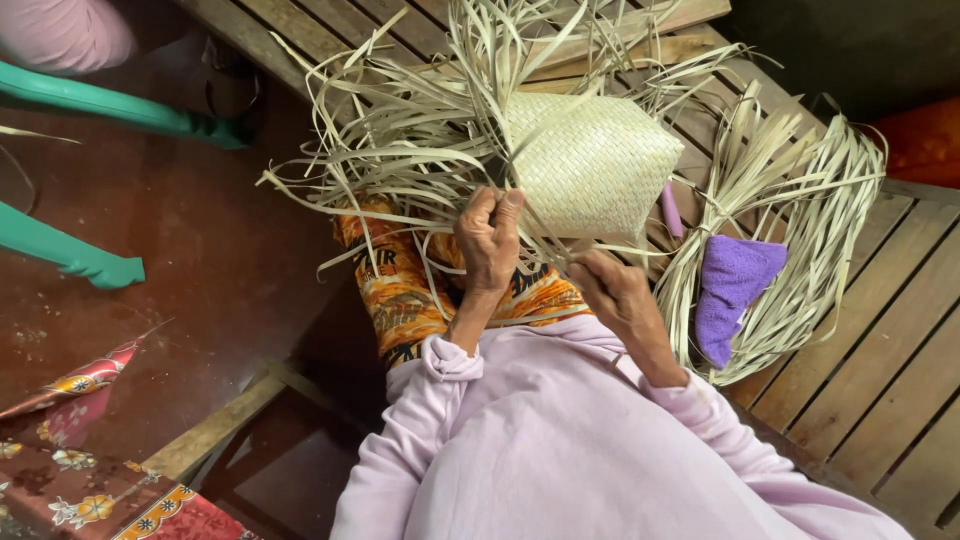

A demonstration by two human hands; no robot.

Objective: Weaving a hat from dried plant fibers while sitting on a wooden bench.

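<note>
Woven mat piece sits on the lap, long axis running diagonally, one corner aimed at the bench. Left hand pinches loose strips at its edge; right hand probably closed on strips underneath.

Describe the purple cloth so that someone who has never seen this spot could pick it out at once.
Start at the slatted wooden platform on the right. On it, beside the person's right hand, lies a looped bundle of pale dried leaf strips. The purple cloth sits folded in the middle of that loop: soft, fuzzy and the only purple thing among straw-coloured strips.
</note>
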